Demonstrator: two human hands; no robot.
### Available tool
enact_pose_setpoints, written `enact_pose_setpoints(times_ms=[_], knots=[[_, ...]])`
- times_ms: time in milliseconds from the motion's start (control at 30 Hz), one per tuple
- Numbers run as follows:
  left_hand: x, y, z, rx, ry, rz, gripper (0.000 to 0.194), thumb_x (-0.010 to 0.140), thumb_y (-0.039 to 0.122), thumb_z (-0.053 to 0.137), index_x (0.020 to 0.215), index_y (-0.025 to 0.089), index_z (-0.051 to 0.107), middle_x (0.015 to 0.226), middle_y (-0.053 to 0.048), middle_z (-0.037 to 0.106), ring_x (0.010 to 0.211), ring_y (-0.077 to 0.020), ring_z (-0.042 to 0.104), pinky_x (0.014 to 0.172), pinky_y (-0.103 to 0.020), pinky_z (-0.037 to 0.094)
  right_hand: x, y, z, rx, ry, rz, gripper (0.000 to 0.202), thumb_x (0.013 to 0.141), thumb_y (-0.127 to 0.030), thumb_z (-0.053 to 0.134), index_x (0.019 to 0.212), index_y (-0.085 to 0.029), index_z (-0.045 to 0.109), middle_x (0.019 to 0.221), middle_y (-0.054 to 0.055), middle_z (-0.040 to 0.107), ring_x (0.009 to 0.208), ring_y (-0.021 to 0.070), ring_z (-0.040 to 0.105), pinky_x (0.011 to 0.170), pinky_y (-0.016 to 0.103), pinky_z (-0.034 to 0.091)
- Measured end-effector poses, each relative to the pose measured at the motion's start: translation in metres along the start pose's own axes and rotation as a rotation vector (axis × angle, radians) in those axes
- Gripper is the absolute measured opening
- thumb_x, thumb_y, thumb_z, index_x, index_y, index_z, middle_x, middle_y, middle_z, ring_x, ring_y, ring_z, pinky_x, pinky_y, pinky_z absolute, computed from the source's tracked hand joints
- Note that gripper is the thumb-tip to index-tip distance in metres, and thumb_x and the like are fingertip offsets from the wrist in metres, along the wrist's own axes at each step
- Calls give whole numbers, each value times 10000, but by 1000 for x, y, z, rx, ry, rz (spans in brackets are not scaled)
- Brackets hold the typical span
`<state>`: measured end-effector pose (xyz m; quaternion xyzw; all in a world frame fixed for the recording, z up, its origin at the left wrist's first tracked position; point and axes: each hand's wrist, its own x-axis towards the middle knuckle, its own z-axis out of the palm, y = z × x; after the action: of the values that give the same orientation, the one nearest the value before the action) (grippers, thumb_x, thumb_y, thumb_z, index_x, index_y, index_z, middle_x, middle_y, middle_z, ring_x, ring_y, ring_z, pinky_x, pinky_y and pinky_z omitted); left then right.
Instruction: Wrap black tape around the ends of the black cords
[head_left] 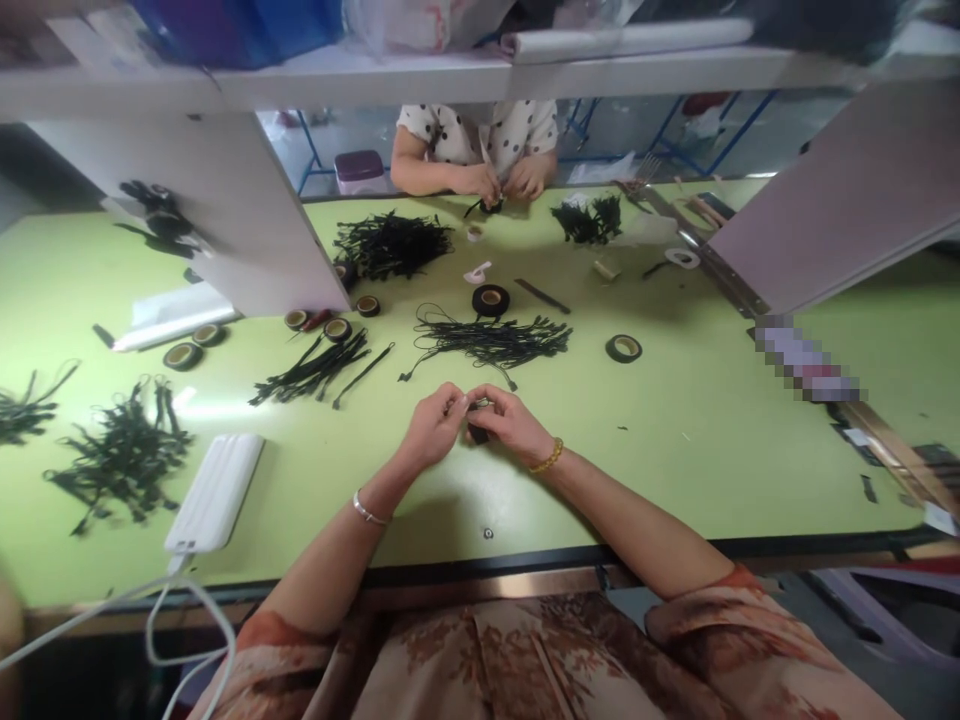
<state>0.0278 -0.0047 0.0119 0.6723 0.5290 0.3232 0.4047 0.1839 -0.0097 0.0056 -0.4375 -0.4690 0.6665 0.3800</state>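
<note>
My left hand [437, 425] and my right hand [511, 424] meet over the near middle of the green table, fingertips pinched together. Beneath the curled fingers of my right hand shows a small black object [478, 432], mostly covered, so its kind is unclear. What my left fingertips pinch is too small to make out. Just beyond my hands lies a loose bundle of thin black cables [499, 342] with looped ends. A black tape roll [490, 300] sits behind that bundle, and another tape roll [624, 348] lies to the right.
More black cable bundles [311, 370] lie at left, with further tape rolls [182, 355] near them. A white power strip [216, 492] with a cord stands left of my arm. Across the table a co-worker's hands [502, 183] handle something black. Upright panels [247, 210] flank the middle, under a shelf.
</note>
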Motion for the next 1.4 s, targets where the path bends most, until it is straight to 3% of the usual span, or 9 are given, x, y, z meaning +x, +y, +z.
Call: enact_pose_setpoints(times_ms=[200, 433, 667, 900, 1167, 1400], knots=[[4, 1, -10, -211, -144, -65, 290, 780, 450, 599, 726, 180, 507, 652, 16, 563, 596, -115, 486, 574, -241, 368, 1, 1, 2, -37, 7, -11, 256, 700, -314, 676, 887, -178, 566, 545, -33, 655, 479, 115, 571, 530, 232, 444], [4, -3, -7, 40, -37, 1, 270, 849, 419, 476, 704, 192, 490, 612, 32, 498, 587, -117, 421, 566, -249, 326, 3, 1, 3, -15, 35, 33, 236, 722, -339, 665, 877, -180, 586, 535, -22, 654, 474, 124, 583, 537, 253, 478], [2, -4, 0, 50, 50, 77, 255, 868, 396, 442, 707, 200, 469, 592, 38, 485, 568, -116, 417, 572, -248, 336, 2, -4, 3, 19, 26, 6, 259, 700, -332, 698, 874, -178, 582, 550, -35, 653, 479, 108, 561, 517, 229, 432], [-2, -1, 3, 106, 111, 61, 242, 859, 391, 451, 705, 206, 480, 575, 32, 517, 553, -123, 449, 577, -250, 343, 4, -1, 2, 58, -3, -2, 316, 688, -400, 730, 834, -187, 548, 566, -39, 651, 487, 106, 558, 507, 228, 413], [-2, -7, 6, 268, 137, 58, 235, 883, 371, 438, 725, 210, 505, 606, 8, 558, 570, -147, 482, 599, -267, 339, 11, 10, 4, -66, 40, -61, 243, 716, -392, 667, 773, -201, 529, 534, -46, 592, 462, 102, 492, 488, 230, 385], [0, -15, 8, 617, 217, 228, 320, 931, 357, 362, 705, 200, 524, 685, -71, 594, 650, -186, 497, 606, -307, 279, 17, 12, 8, -350, 161, -200, 61, 720, -253, 584, 727, -200, 555, 528, -55, 499, 491, 111, 414, 498, 240, 319]])
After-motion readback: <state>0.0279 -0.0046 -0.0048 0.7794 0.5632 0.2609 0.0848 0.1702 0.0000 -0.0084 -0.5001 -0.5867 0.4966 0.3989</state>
